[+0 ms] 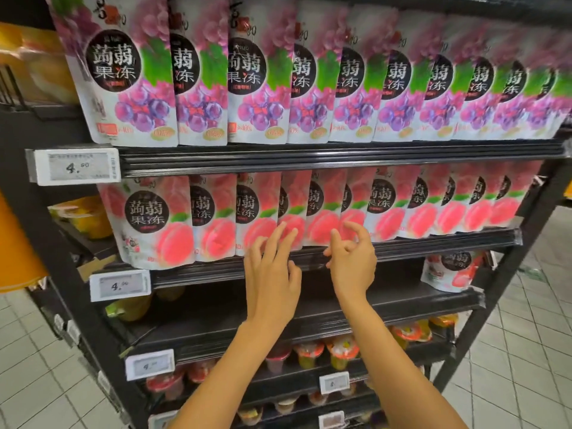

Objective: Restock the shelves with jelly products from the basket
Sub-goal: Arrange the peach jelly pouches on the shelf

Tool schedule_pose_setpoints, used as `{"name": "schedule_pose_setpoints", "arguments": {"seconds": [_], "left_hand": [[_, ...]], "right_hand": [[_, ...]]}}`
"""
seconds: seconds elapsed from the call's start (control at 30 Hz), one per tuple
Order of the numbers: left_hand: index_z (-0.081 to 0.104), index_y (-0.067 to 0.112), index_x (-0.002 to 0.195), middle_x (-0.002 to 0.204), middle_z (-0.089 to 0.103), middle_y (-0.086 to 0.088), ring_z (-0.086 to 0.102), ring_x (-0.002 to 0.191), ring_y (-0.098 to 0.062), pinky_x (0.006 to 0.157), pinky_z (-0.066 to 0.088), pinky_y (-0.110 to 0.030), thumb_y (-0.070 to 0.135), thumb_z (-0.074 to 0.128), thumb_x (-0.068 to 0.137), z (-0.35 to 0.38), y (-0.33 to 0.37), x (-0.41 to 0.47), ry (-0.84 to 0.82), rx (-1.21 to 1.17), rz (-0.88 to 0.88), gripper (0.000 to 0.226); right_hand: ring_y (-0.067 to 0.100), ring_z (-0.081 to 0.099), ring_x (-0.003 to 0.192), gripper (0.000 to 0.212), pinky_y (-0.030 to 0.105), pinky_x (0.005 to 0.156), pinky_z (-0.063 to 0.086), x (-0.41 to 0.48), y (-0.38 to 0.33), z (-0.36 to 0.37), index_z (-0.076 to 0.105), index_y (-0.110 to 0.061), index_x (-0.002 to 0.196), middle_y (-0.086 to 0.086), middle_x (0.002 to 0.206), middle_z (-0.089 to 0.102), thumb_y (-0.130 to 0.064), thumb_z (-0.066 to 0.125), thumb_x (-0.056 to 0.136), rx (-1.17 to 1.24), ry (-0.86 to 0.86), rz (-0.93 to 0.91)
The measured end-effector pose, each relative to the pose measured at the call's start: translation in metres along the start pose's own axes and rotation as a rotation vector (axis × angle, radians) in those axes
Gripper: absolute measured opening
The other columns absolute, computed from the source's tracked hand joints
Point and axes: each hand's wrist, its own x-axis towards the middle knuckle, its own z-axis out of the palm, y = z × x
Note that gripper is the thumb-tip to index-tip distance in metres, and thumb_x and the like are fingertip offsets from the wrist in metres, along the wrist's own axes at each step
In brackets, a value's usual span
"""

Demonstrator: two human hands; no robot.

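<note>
My left hand (pixel 274 274) was stretched forward, fingers straight, touching the pink plastic peach jelly pouches (pixel 315 221); my right hand (pixel 353 261), beside it, was loosely curled, holding nothing.

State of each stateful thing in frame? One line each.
grape pouches: top shelf, row full, upright
peach pouches: second shelf, row full, upright
third shelf: mostly bare
lone pouch: standing at third shelf's right end
left hand: fingers straight, touching peach pouches
right hand: loosely curled, holds nothing
</note>
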Motion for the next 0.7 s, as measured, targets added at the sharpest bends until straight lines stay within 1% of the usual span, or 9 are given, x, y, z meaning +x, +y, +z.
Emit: {"name": "schedule_pose_setpoints", "arguments": {"seconds": [0.07, 0.17, 0.27, 0.37, 0.47, 0.53, 0.57, 0.63, 0.7], "left_hand": [[0.044, 0.024, 0.145, 0.155, 0.035, 0.009, 0.035, 0.132, -0.024, 0.113, 0.030, -0.042, 0.013, 0.055, 0.092, 0.003, 0.002, 0.002, -0.010, 0.016, -0.003, 0.056], [0.044, 0.025, 0.145, 0.156, 0.035, 0.011, 0.035, 0.131, -0.022, 0.113, 0.032, -0.041, 0.013, 0.055, 0.092, 0.008, 0.006, 0.004, -0.004, 0.014, -0.039, 0.056], [0.045, 0.026, 0.145, 0.155, 0.036, 0.013, 0.036, 0.128, -0.022, 0.111, 0.032, -0.041, 0.014, 0.055, 0.092, 0.014, 0.013, 0.006, 0.015, 0.016, -0.068, 0.054], [0.046, 0.025, 0.144, 0.154, 0.037, 0.015, 0.037, 0.129, -0.023, 0.110, 0.034, -0.043, 0.014, 0.055, 0.093, 0.020, 0.023, 0.007, 0.026, 0.015, -0.072, 0.054], [0.049, 0.024, 0.142, 0.151, 0.042, 0.016, 0.041, 0.128, -0.024, 0.108, 0.036, -0.047, 0.012, 0.056, 0.091, 0.028, 0.032, 0.004, 0.036, 0.039, -0.047, 0.053], [0.051, 0.024, 0.140, 0.148, 0.045, 0.014, 0.041, 0.129, -0.023, 0.109, 0.036, -0.048, 0.011, 0.057, 0.090, 0.034, 0.038, 0.004, 0.056, 0.033, -0.070, 0.051], [0.052, 0.024, 0.139, 0.147, 0.046, 0.013, 0.040, 0.130, -0.022, 0.110, 0.035, -0.047, 0.010, 0.057, 0.090, 0.037, 0.041, 0.004, 0.067, 0.016, -0.084, 0.051], [0.051, 0.025, 0.140, 0.146, 0.046, 0.014, 0.036, 0.131, -0.019, 0.112, 0.031, -0.040, 0.008, 0.057, 0.090, 0.043, 0.050, 0.005, 0.080, -0.025, -0.084, 0.053], [0.048, 0.027, 0.142, 0.149, 0.043, 0.016, 0.032, 0.134, -0.016, 0.111, 0.026, -0.035, 0.009, 0.056, 0.091, 0.049, 0.059, 0.007, 0.063, -0.036, -0.056, 0.055]], "right_hand": [[0.002, 0.061, 0.047, 0.014, 0.022, 0.055, 0.039, 0.006, 0.000, -0.001, 0.056, -0.037, 0.108, -0.010, 0.058, 0.068, -0.043, 0.056, 0.095, -0.008, -0.027, 0.014], [0.003, 0.061, 0.046, 0.014, 0.024, 0.057, 0.043, 0.016, 0.002, 0.000, 0.062, -0.031, 0.102, -0.011, 0.056, 0.068, -0.042, 0.056, 0.095, -0.005, -0.070, 0.032], [0.002, 0.061, 0.048, 0.010, 0.025, 0.060, 0.046, 0.023, 0.005, -0.001, 0.062, -0.035, 0.095, -0.016, 0.056, 0.067, -0.042, 0.056, 0.095, -0.008, -0.096, 0.034], [0.005, 0.063, 0.054, 0.008, 0.028, 0.065, 0.049, 0.030, 0.012, -0.008, 0.062, -0.040, 0.090, -0.019, 0.058, 0.067, -0.045, 0.057, 0.094, -0.002, -0.099, 0.040], [0.004, 0.062, 0.050, 0.011, 0.027, 0.059, 0.045, 0.035, 0.020, -0.014, 0.063, -0.040, 0.091, -0.017, 0.059, 0.067, -0.047, 0.055, 0.095, 0.022, -0.109, 0.023], [0.004, 0.060, 0.047, 0.011, 0.025, 0.054, 0.042, 0.037, 0.024, -0.018, 0.063, -0.041, 0.090, -0.016, 0.060, 0.067, -0.047, 0.056, 0.095, 0.042, -0.123, -0.006], [0.004, 0.061, 0.047, 0.010, 0.026, 0.054, 0.042, 0.038, 0.026, -0.021, 0.063, -0.041, 0.091, -0.015, 0.061, 0.067, -0.048, 0.056, 0.094, 0.056, -0.117, -0.017], [0.006, 0.062, 0.050, 0.010, 0.029, 0.056, 0.046, 0.043, 0.031, -0.026, 0.060, -0.040, 0.098, -0.014, 0.062, 0.068, -0.049, 0.057, 0.094, 0.102, -0.065, -0.022], [0.009, 0.064, 0.053, 0.017, 0.030, 0.059, 0.048, 0.049, 0.037, -0.032, 0.058, -0.038, 0.106, -0.015, 0.063, 0.068, -0.050, 0.056, 0.094, 0.125, -0.020, -0.011]]}}
